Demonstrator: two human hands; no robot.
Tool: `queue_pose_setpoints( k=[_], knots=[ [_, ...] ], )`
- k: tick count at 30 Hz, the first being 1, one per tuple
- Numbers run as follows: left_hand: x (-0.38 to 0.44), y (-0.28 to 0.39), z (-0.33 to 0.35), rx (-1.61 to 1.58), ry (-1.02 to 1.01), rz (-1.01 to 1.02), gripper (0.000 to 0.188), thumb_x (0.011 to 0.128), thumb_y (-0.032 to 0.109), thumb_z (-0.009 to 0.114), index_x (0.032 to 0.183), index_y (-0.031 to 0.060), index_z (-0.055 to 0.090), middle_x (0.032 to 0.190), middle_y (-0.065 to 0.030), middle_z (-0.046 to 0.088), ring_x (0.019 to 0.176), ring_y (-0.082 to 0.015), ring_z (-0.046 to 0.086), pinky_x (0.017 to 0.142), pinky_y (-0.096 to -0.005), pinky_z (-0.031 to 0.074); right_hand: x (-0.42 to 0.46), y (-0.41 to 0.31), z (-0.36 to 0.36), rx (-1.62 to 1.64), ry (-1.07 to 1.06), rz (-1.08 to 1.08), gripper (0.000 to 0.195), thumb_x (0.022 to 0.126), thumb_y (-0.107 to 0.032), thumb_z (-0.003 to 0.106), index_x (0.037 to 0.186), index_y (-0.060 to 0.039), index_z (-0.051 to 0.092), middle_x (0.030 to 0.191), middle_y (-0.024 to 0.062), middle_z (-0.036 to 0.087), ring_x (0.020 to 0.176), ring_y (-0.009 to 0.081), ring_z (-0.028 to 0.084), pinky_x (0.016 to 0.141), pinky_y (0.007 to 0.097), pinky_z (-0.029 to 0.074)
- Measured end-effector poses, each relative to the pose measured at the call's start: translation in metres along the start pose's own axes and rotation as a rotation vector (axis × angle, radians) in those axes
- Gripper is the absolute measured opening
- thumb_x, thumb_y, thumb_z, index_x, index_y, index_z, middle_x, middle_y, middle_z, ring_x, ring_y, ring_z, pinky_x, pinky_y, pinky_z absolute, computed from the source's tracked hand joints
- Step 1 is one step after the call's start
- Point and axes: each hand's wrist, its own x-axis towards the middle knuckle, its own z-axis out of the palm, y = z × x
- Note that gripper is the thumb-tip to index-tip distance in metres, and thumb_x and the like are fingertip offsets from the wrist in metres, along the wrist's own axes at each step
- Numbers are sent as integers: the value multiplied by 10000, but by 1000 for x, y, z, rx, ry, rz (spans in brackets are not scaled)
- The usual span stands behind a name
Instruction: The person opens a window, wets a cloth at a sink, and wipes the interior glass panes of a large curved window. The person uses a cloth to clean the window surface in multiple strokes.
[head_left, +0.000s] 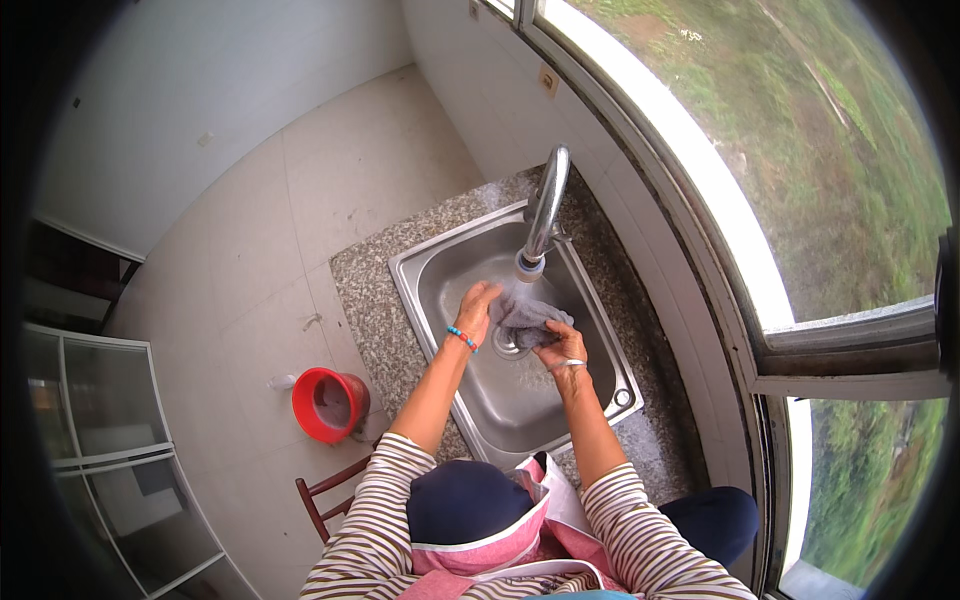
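Observation:
Under the running water from a chrome gooseneck faucet (551, 191) is a wet grey cloth (529, 315), bunched above the drain of a stainless steel sink (517, 405). My right hand (564, 345) grips the cloth's near right side between thumb and fingers. At the cloth's left edge is my left hand (474, 309), its fingertips blurred. Whether those fingers pinch the cloth or only touch it, I cannot tell. A beaded bracelet (462, 339) circles the left wrist, and a silver bangle (568, 364) the right.
The sink is set in a speckled granite countertop (367, 289), with a window frame (697, 225) along the right. On the tiled floor at left stand a red bucket (304, 405) holding murky liquid and a brown wooden chair (330, 484). Glass-paned sliding doors (112, 420) are farther left.

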Motion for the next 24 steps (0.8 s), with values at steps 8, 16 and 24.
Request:
queue_pose_setpoints(
  k=[8, 16, 24],
  knots=[
    [1, 31, 30, -294, -104, 24, 68, 816, 137, 635, 844, 125, 575, 921, -11, 615, 901, -148, 563, 852, -324, 404, 6, -8, 28, -46, -42, -44, 281, 729, -73, 677, 994, -33, 591, 1032, 130, 606, 1035, 308, 552, 962, 515, 386],
    [-11, 39, 25, -454, -123, 34, 202, 766, 52, 601, 966, 79, 611, 1019, -53, 632, 1025, -214, 560, 962, -394, 385, -4, 15, 39, -53, -26, -65, 317, 725, -58, 698, 1014, -55, 569, 1085, 109, 570, 1078, 302, 518, 972, 539, 381],
    [-11, 23, 18, -397, -171, -154, 331, 716, 39, 477, 1027, 22, 587, 1049, -94, 616, 1053, -230, 559, 959, -405, 408, 14, 1, 13, 37, -3, -80, 376, 658, 59, 526, 1027, -16, 523, 1058, 148, 553, 1017, 347, 532, 935, 579, 403]
  ],
)
